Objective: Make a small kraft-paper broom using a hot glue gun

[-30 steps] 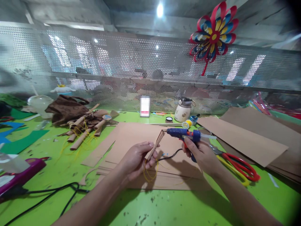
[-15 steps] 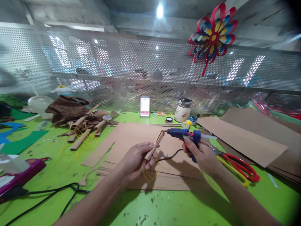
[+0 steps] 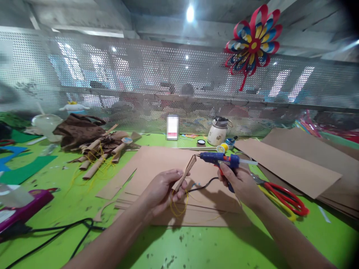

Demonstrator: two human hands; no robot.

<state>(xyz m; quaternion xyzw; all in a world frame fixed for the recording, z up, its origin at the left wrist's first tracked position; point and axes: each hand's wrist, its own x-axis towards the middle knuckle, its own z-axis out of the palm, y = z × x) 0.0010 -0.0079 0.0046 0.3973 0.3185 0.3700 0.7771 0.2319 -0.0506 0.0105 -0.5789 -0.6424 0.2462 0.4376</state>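
While the left hand (image 3: 162,188) pinches a narrow folded strip of brown kraft paper (image 3: 185,173) between thumb and fingers, the right hand (image 3: 237,183) is wrapped around the grip of a blue glue gun (image 3: 218,159); the strip is up in the air over the bench (image 3: 157,246), tilted, its top leaning away and to the right; and there's the nozzle, right at that upper end, contact too fine to call; yellow thread (image 3: 179,215) dangles in a loop from the lower end; below both hands, flat kraft sheets (image 3: 159,158) overlap on the green surface; over on the right, red-handled scissors (image 3: 273,186) lie just beside the right forearm, with more brown sheets (image 3: 291,164) beyond; out left, rolled paper tubes (image 3: 95,167) sit heaped against a dark brown bag (image 3: 78,130); at the back, a yellow spool (image 3: 222,148) stands near a pale bottle (image 3: 217,135).
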